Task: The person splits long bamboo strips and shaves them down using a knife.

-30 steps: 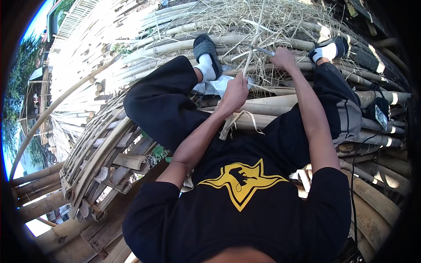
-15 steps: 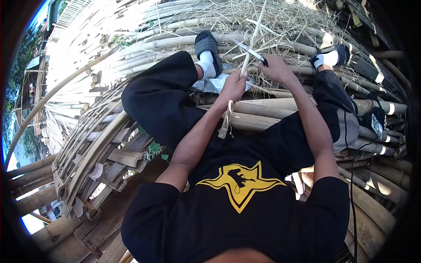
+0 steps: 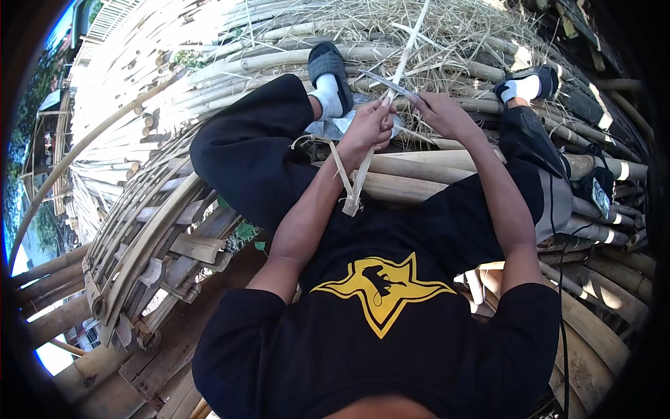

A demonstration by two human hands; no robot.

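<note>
Your left hand [image 3: 370, 128] had its fingers clenched on the strip [image 3: 409, 56], seemingly steadying it; your right fingers [image 3: 427, 110] grasped the knife [image 3: 387, 82], angled across the strip.

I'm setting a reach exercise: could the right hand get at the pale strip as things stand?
Probably yes: the right hand is close to the pale strip, and the left hand leaves its far length free. The knife in the right hand might hamper gripping.
</note>
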